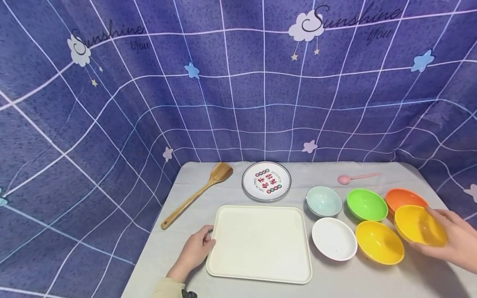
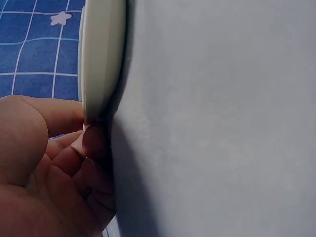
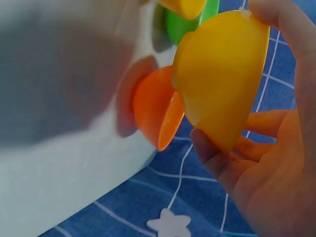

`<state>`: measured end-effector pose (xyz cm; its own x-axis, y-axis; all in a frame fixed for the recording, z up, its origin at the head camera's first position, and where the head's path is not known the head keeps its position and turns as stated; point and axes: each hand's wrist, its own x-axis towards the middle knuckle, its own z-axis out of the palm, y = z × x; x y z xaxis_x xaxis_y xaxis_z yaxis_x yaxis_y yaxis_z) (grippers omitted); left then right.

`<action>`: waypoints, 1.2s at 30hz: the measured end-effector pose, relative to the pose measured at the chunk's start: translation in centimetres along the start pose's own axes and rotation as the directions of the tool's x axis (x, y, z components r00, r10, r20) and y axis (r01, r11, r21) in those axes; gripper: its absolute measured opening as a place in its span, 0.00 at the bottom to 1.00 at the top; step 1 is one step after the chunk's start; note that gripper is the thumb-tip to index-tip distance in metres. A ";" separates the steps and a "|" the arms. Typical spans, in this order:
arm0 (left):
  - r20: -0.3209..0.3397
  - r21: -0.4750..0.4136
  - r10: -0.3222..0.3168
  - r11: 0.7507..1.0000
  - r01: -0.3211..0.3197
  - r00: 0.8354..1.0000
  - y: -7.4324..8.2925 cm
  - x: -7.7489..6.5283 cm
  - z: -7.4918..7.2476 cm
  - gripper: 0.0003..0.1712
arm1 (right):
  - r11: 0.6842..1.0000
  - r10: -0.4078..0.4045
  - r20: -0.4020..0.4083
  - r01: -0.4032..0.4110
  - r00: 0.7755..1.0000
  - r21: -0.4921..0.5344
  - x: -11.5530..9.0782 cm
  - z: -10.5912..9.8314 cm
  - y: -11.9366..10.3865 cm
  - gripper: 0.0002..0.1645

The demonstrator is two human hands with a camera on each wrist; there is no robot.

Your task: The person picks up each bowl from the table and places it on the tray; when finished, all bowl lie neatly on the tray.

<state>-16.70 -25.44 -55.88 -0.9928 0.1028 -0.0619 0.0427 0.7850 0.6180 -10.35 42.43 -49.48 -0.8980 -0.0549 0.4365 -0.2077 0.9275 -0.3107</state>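
My right hand (image 1: 452, 236) grips a yellow bowl (image 1: 418, 225) by its rim, lifted above the table at the far right. In the right wrist view the bowl (image 3: 224, 74) appears side-on, thumb at one edge of the rim and fingers at the other. Beside it lie an orange bowl (image 1: 404, 199) and a second yellow bowl (image 1: 380, 243). At the front middle, my left hand (image 1: 196, 249) pinches the left edge of a cream rectangular tray (image 1: 261, 244). The left wrist view has the fingers at the rim of this tray (image 2: 103, 59).
Left of the raised bowl are a green bowl (image 1: 367, 205), a pale blue bowl (image 1: 324, 201) and a white bowl (image 1: 334, 240). Behind them lies a pink spoon (image 1: 344, 179). A printed plate (image 1: 266, 181) and a wooden spatula (image 1: 203, 189) lie behind the tray. A blue curtain (image 1: 238, 95) hangs behind the table.
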 end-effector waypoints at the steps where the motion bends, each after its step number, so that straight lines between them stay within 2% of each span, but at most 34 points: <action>1: -0.001 -0.001 -0.002 1.000 0.002 1.000 0.0 0.0 0.0 0.26 | 1.000 -0.008 0.018 0.008 1.000 0.000 0.3 -0.1 -0.3 0.70; 6: -0.010 -0.005 -0.001 1.000 0.001 1.000 -0.1 -0.1 0.1 0.26 | 1.000 -0.021 0.126 0.019 0.992 0.014 1.9 -0.2 -2.3 0.69; 12: -0.010 -0.018 -0.007 1.000 0.007 1.000 -0.3 -0.1 0.2 0.25 | 0.994 -0.090 0.162 0.078 0.983 0.080 4.0 0.6 -5.2 0.68; 17: -0.003 -0.027 -0.010 1.000 0.010 1.000 -0.4 -0.1 0.3 0.26 | 0.991 -0.126 0.213 0.115 0.969 0.062 5.9 1.2 -7.8 0.69; 24: -0.003 -0.030 -0.004 1.000 0.004 1.000 -0.3 0.0 0.1 0.25 | 0.990 -0.139 0.306 0.126 0.942 0.062 8.5 2.2 -11.8 0.69; 31: -0.014 -0.029 0.003 1.000 -0.004 1.000 -0.4 0.0 0.1 0.25 | 0.969 -0.244 0.303 0.219 0.921 0.115 10.6 4.3 -15.1 0.68; 36: -0.019 -0.027 0.001 1.000 -0.001 1.000 -0.4 -0.1 0.2 0.25 | 0.946 -0.316 0.285 0.279 0.905 0.164 11.8 6.5 -18.2 0.65</action>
<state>-16.64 -25.70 -56.28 -0.9947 0.0917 -0.0463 0.0410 0.7678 0.6394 -19.62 22.47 -44.15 -0.8576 -0.4479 0.2530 -0.5104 0.8019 -0.3104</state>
